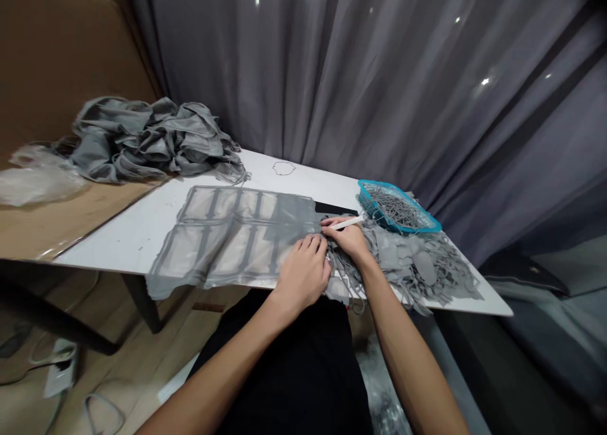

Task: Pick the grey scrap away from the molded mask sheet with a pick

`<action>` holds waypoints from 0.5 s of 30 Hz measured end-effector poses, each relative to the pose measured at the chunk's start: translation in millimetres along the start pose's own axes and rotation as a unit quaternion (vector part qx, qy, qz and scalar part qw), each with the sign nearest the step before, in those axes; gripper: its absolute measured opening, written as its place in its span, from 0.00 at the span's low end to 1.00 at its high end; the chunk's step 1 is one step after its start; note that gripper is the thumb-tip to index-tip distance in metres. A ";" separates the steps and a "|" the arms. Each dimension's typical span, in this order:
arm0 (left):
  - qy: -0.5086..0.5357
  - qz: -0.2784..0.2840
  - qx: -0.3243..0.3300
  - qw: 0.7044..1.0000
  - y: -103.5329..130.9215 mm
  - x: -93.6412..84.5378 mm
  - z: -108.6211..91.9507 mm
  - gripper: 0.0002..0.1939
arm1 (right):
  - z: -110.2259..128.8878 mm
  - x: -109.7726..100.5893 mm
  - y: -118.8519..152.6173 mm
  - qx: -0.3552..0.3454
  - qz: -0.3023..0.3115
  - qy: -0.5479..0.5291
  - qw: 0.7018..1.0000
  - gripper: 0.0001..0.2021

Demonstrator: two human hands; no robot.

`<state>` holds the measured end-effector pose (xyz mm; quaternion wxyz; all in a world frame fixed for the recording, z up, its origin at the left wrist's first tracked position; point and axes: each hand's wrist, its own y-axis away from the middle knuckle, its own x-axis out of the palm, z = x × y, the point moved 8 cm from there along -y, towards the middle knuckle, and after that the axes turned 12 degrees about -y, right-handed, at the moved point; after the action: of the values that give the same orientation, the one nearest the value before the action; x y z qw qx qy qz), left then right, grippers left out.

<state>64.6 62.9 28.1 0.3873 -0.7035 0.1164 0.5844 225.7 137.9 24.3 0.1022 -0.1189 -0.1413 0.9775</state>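
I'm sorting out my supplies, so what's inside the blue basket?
The blue basket holds a tangle of thin grey strands. Its bottom, and anything beneath them, is hidden.

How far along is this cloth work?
Apparently done: loose scraps piled at right. In hand: the left hand rests on the sheet; the right hand holds a white tool at its right edge. Likely left: panels joined in the sheet. Whether the far-left heap is finished, I can't tell.

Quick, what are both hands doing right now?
Left hand: bent fingers on gray sheet; can't tell if gripping.
Right hand: closed, holding white pen-like tool.
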 end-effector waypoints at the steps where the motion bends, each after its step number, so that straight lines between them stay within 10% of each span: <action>1: -0.001 0.002 0.000 1.000 0.0 -0.1 0.0 0.26 | -0.4 0.4 -0.4 0.000 0.002 0.000 1.000 0.09; 15: 0.012 0.012 0.000 1.000 -2.2 1.4 1.3 0.25 | -12.4 0.2 -6.5 0.049 -0.004 -0.014 0.999 0.03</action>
<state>65.4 65.6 27.7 0.3788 -0.7090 0.1291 0.5807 229.9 147.1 14.7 0.1098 -0.0994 -0.0948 0.9844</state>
